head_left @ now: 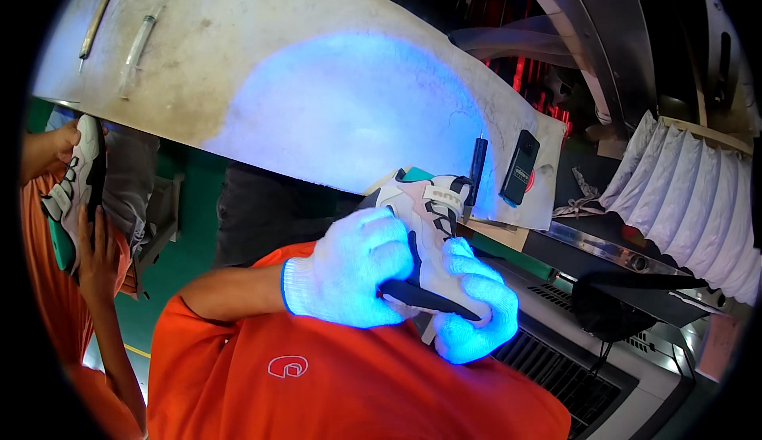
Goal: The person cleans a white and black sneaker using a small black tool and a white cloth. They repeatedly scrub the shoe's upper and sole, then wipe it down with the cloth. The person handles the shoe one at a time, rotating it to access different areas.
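While left hand (359, 269) grips shoe (427, 237) with curled fingers, right hand (480, 305) clasps opposite side.

Two shoes (432, 253) (82, 162), two gloves (353, 265) (484, 305), one phone (520, 167).

A pale, black-laced sneaker (431, 251) (green at one end) slants, held between left hand (355, 268) and right hand (481, 306).

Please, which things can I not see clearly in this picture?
All in the head view:
- Fingertips of the left hand: hidden behind its own glove and knuckles.
- Far side of the shoe: turned away; the right hand also covers part of it.
- Much of the co-worker: cut off by the dark rim.
- Right end of the white pleated cloth: lost at the rim.
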Demonstrator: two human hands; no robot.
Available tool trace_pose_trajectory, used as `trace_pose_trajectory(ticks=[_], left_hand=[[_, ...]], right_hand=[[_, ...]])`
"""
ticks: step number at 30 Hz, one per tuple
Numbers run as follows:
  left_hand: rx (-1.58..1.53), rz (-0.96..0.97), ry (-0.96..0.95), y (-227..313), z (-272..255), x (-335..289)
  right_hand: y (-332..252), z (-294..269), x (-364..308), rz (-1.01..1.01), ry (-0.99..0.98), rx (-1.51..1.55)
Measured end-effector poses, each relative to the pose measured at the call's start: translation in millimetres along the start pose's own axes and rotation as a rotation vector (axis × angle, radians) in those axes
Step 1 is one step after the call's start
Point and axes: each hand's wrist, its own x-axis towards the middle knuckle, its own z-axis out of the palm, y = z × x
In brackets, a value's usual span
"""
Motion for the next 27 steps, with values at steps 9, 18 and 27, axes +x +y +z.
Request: trace_pose_trajectory(ticks=[9, 18, 27], left_hand=[[-0.176, -0.087, -0.017, -14, 7, 20], [0.135, -0.302, -0.354, 11, 23, 72], [0.792, -0.318, -0.753, -1, 39, 122]], right_hand=[[13, -24, 6, -0.018, -0.089, -0.041], [67, -30, -34, -0.017, 0.323, 0.246], [169, -49, -17, 0.079, 0.027, 0.183]])
